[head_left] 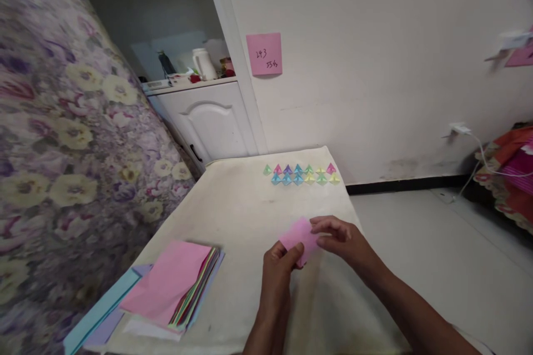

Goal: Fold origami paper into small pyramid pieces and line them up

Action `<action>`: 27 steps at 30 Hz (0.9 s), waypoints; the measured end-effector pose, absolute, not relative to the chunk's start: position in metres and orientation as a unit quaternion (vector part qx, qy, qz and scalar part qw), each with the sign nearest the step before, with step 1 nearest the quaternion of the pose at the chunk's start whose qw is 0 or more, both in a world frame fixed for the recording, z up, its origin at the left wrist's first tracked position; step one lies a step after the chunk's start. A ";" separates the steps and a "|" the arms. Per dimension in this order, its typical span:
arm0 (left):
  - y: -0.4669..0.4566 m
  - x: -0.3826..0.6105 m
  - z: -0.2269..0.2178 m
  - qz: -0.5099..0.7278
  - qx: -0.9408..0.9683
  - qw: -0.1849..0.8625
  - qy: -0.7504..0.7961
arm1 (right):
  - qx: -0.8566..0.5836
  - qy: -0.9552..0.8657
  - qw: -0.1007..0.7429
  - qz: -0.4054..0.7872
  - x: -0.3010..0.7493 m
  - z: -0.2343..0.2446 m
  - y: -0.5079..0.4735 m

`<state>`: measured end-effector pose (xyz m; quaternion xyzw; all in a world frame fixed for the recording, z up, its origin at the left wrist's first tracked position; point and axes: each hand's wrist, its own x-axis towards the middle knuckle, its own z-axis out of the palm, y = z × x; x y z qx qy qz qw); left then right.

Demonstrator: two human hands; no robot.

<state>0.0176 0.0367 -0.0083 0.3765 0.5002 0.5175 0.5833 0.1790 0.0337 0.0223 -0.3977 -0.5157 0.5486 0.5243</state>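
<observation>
A small folded piece of pink paper (300, 236) is held just above the cream-covered table, near its right edge. My left hand (280, 266) pinches its lower left part, with the thumb lying on top. At the paper's right side is my right hand (339, 237), its curved fingers and thumb on the edge. The paper is slightly blurred, so its exact folds are hard to make out. Farther back, two rows of small folded paper pieces (298, 173) in several colours stand on the table (233, 199).
A stack of coloured paper (175, 280), pink on top, lies at the table's front left beside blue sheets (104, 305). A floral curtain (83, 150) hangs at left. Behind are a white cabinet (208, 122) and a wall with a pink note (264, 54).
</observation>
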 end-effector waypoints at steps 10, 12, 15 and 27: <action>0.025 0.020 0.008 0.507 0.449 0.579 0.454 | -0.416 -0.514 0.490 0.568 0.167 0.020 0.032; 0.024 0.020 0.011 0.507 0.446 0.586 0.449 | -0.415 -0.511 0.491 0.570 0.167 0.020 0.032; 0.023 0.021 0.014 0.507 0.447 0.588 0.445 | -0.409 -0.510 0.498 0.570 0.167 0.018 0.032; 0.021 0.021 0.023 0.540 0.448 0.559 0.442 | -0.435 -0.602 0.483 0.464 0.168 0.022 0.032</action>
